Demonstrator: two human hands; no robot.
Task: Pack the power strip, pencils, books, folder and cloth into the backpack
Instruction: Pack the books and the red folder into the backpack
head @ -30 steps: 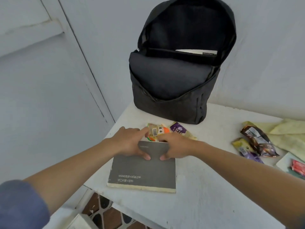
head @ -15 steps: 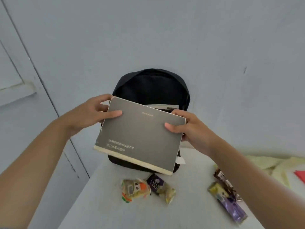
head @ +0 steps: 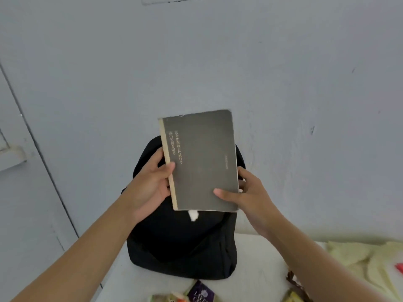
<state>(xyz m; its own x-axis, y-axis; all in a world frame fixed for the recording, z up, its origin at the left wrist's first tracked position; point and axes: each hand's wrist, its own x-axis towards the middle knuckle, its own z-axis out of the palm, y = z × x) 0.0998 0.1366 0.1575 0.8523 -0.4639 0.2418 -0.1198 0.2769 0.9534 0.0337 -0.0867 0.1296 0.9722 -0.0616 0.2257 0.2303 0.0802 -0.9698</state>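
Note:
A grey book (head: 200, 160) with pale lettering stands upright in the air, just above the mouth of the black backpack (head: 181, 243). My left hand (head: 150, 186) grips its spine side, thumb across the cover. My right hand (head: 246, 192) grips its lower right corner, thumb on the cover and fingers behind. The backpack stands on the white table (head: 259, 286) against the wall, and its opening is hidden behind the book. A pale yellow cloth (head: 357, 256) lies on the table at the right.
Several snack packets lie along the table's near edge, among them a purple one (head: 201, 293) and a brown one (head: 293, 280). A red item (head: 399, 268) shows at the far right edge. A grey wall rises close behind the backpack, with a door at the left.
Both hands lifted the book off the table, raised it and turned it from lying sideways to standing upright over the backpack. The camera view tilted upward.

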